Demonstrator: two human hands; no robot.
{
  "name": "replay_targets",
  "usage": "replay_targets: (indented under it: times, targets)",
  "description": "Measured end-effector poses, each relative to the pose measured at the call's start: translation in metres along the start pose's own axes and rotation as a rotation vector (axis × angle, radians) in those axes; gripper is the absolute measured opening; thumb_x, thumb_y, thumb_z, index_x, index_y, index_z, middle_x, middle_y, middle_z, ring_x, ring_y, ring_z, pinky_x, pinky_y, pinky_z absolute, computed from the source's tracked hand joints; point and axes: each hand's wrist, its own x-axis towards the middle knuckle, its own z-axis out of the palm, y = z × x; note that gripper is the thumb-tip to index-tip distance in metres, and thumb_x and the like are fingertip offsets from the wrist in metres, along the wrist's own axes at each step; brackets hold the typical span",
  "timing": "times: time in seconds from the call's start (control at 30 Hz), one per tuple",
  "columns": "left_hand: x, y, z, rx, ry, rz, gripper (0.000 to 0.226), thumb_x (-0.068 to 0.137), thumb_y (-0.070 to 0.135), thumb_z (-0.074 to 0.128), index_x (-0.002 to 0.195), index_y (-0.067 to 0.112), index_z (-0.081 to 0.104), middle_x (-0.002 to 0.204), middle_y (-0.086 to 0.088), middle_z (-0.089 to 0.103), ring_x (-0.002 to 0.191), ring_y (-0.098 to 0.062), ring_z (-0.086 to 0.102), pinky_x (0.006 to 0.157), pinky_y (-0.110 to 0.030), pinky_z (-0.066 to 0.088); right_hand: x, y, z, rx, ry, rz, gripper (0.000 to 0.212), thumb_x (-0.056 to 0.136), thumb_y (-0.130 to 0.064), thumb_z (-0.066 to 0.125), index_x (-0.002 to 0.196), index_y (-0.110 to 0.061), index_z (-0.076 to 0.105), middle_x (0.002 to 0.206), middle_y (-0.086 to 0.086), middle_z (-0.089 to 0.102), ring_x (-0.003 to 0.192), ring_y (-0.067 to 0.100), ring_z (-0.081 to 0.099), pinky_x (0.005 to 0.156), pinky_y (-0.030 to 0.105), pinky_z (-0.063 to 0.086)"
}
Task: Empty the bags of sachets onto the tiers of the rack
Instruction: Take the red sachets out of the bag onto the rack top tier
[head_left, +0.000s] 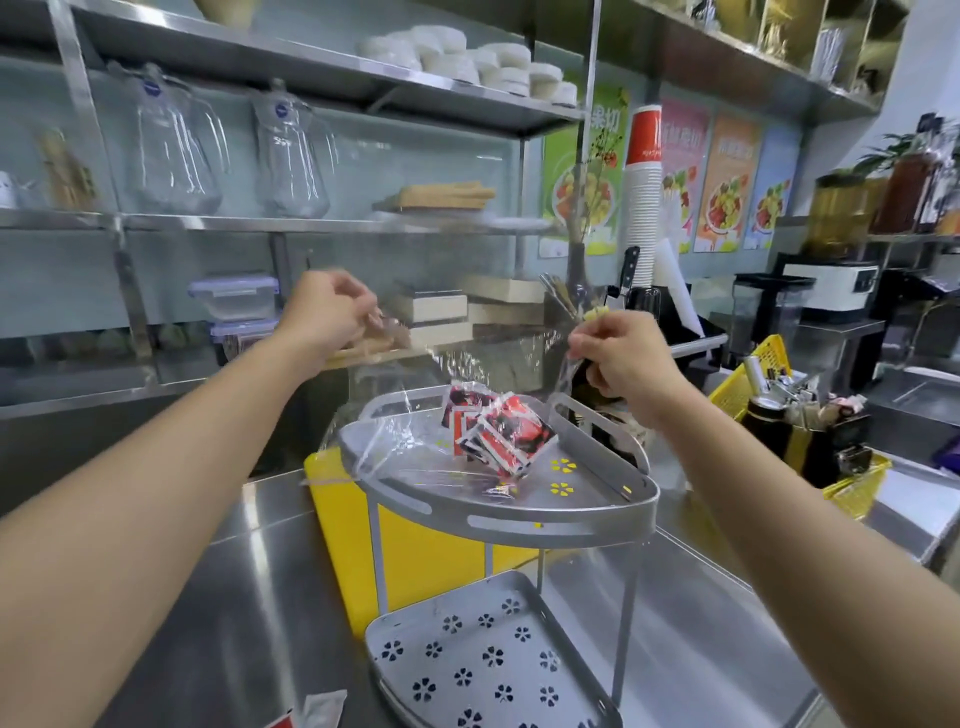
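A grey two-tier rack (519, 522) stands on the steel counter. A clear plastic bag (415, 415) hangs upside down over the top tier. My left hand (327, 314) grips one of its corners and my right hand (621, 358) grips the other, both held up above the rack. Several red and black sachets (496, 431) tumble from the bag onto the top tier. The lower tier (483, 654), pierced with flower-shaped holes, holds nothing that I can see.
A yellow cutting board (343, 530) lies under the rack. Two loose sachets (311, 709) lie at the counter's near edge. Yellow baskets (769, 358) with bottles and tools stand at the right. Steel shelves (260, 223) with glass jugs run along the back wall.
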Motion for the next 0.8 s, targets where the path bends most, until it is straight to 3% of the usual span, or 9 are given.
replay_targets:
  times: [0.13, 0.23, 0.33, 0.47, 0.57, 0.7, 0.8]
  targets:
    - [0.024, 0.042, -0.014, -0.076, 0.187, 0.161, 0.026, 0.09, 0.013, 0.053, 0.068, 0.027, 0.052, 0.067, 0.006, 0.061, 0.057, -0.008, 0.054, 0.04, -0.018, 0.042, 0.011, -0.044, -0.011, 0.061, 0.093, -0.131, 0.018, 0.087, -0.003, 0.055, 0.07, -0.008, 0.056, 0.066, 0.01, 0.055, 0.034, 0.008, 0.044, 0.029, 0.013, 0.03]
    - [0.032, 0.062, -0.023, -0.13, 0.226, 0.246, 0.026, 0.089, 0.012, 0.053, 0.069, 0.028, 0.049, 0.068, 0.006, 0.062, 0.044, -0.003, 0.054, 0.035, -0.015, 0.041, 0.02, -0.068, -0.021, 0.068, 0.149, -0.208, 0.013, 0.087, -0.006, 0.057, 0.074, -0.008, 0.059, 0.072, 0.007, 0.06, 0.047, 0.012, 0.048, 0.035, 0.016, 0.037]
    - [0.033, 0.065, -0.03, -0.123, 0.241, 0.282, 0.022, 0.088, 0.02, 0.057, 0.068, 0.026, 0.052, 0.066, 0.007, 0.064, 0.034, 0.0, 0.05, 0.035, -0.014, 0.04, 0.023, -0.077, -0.031, 0.084, 0.157, -0.256, 0.021, 0.086, -0.006, 0.059, 0.067, -0.016, 0.057, 0.069, 0.003, 0.06, 0.037, 0.005, 0.048, 0.034, 0.017, 0.038]
    - [0.033, 0.059, -0.032, -0.082, 0.254, 0.296, 0.019, 0.085, 0.034, 0.059, 0.067, 0.028, 0.056, 0.065, 0.008, 0.066, 0.059, -0.008, 0.06, 0.064, -0.029, 0.048, 0.024, -0.082, -0.039, 0.168, 0.162, -0.272, 0.017, 0.086, -0.007, 0.06, 0.07, -0.014, 0.058, 0.066, 0.004, 0.06, 0.029, -0.001, 0.042, 0.031, 0.014, 0.034]
    - [0.03, 0.058, -0.035, -0.067, 0.258, 0.283, 0.023, 0.085, 0.038, 0.058, 0.064, 0.027, 0.057, 0.061, 0.009, 0.065, 0.066, -0.014, 0.06, 0.071, -0.031, 0.046, 0.023, -0.085, -0.04, 0.241, 0.171, -0.248, 0.02, 0.086, -0.007, 0.06, 0.069, -0.016, 0.058, 0.066, 0.004, 0.058, 0.03, -0.003, 0.041, 0.032, 0.012, 0.032]
    - [0.024, 0.059, -0.056, -0.129, 0.236, 0.26, 0.024, 0.085, 0.035, 0.061, 0.064, 0.023, 0.057, 0.055, 0.005, 0.062, 0.045, -0.002, 0.055, 0.053, -0.017, 0.046, 0.021, -0.093, -0.029, 0.254, 0.162, -0.267, 0.017, 0.085, -0.006, 0.061, 0.07, -0.015, 0.06, 0.067, 0.002, 0.059, 0.035, -0.009, 0.047, 0.038, 0.006, 0.036]
    - [0.016, 0.052, -0.084, -0.165, 0.205, 0.236, 0.023, 0.085, 0.032, 0.062, 0.067, 0.019, 0.058, 0.041, 0.007, 0.061, 0.036, 0.0, 0.053, 0.047, -0.02, 0.044, 0.021, -0.104, -0.01, 0.282, 0.153, -0.276, 0.017, 0.083, -0.005, 0.063, 0.069, -0.016, 0.059, 0.063, 0.001, 0.058, 0.035, -0.007, 0.047, 0.04, 0.009, 0.036]
